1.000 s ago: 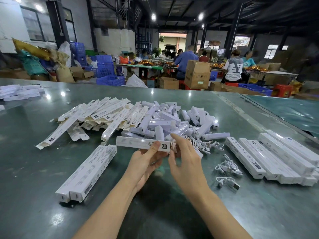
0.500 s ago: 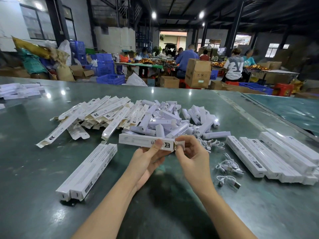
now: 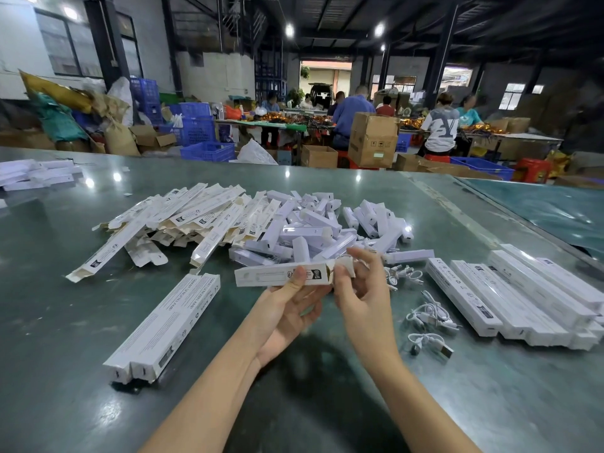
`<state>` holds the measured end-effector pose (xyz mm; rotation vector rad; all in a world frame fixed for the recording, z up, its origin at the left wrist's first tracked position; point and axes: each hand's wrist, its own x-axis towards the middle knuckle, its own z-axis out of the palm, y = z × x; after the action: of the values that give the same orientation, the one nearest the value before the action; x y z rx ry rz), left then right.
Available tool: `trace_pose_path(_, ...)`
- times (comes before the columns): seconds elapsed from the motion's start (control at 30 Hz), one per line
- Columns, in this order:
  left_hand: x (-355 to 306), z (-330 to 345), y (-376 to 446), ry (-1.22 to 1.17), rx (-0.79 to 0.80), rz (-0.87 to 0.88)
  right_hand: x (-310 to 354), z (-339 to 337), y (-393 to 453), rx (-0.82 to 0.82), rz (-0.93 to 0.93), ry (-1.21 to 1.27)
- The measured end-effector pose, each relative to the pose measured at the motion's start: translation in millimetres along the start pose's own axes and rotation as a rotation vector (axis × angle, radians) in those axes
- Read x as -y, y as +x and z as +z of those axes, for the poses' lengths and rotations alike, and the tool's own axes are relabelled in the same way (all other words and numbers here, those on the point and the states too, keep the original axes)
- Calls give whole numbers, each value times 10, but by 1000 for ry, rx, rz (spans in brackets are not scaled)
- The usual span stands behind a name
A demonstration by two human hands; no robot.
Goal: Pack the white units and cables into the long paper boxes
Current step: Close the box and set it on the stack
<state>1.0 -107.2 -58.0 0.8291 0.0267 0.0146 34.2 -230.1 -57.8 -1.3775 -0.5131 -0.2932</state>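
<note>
Held just above the tabletop at centre, the long paper box is gripped in the left hand while the right hand fingers pinch its end flap at three o'clock, which could crease or tear if forced.

Two hands are holding one long paper box above a green tabletop.

The left hand is gripping the long paper box level, thumb lying on its printed face, while the right hand is pinching the flap at its right end. Flat empty boxes and white units are lying heaped behind; coiled white cables are sitting near rows of packed boxes at right, and two more boxes are lying at left.
</note>
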Motion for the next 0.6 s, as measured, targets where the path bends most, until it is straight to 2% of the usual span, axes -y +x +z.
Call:
trace_pose_path(0.07,-3,-6,-1,8,-1,16,-11,-5,1,0,13,-8)
trace_pose_path(0.33,9,-4,6,61,-37,126,-7,-32,-6,-30,-312,-430)
trace_pose_path(0.43,-22,-20,8,89,-58,161,9,-1,-32,35,-262,-370)
trace_pose_path(0.6,-37,-26,9,141,-70,181,36,-46,36,32,-98,-195)
